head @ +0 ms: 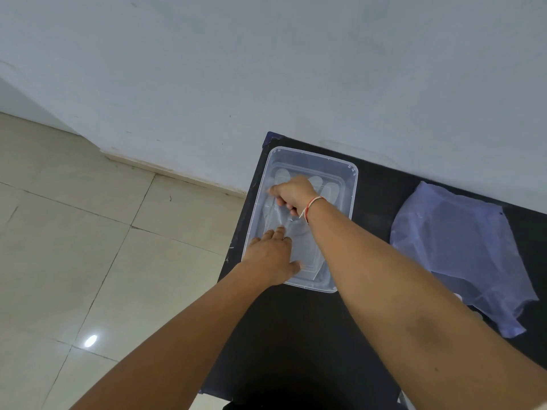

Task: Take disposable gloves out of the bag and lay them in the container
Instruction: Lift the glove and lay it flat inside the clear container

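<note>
A clear rectangular plastic container [313, 157] sits at the far left end of the black table [296, 335]. Thin see-through disposable gloves [273, 214] lie inside it, their fingertips showing near the far wall. My right hand [293, 192] is inside the container, fingers curled and pinching a glove. My left hand [270, 253] rests flat, fingers spread, pressing on the glove near the container's near end. The translucent bluish plastic bag [455, 250] lies crumpled and flat on the table to the right of my right forearm.
A pale wall rises right behind the table. Beige tiled floor [88, 247] lies to the left of the table's left edge, which runs just beside the container. Bare black tabletop shows between my forearms.
</note>
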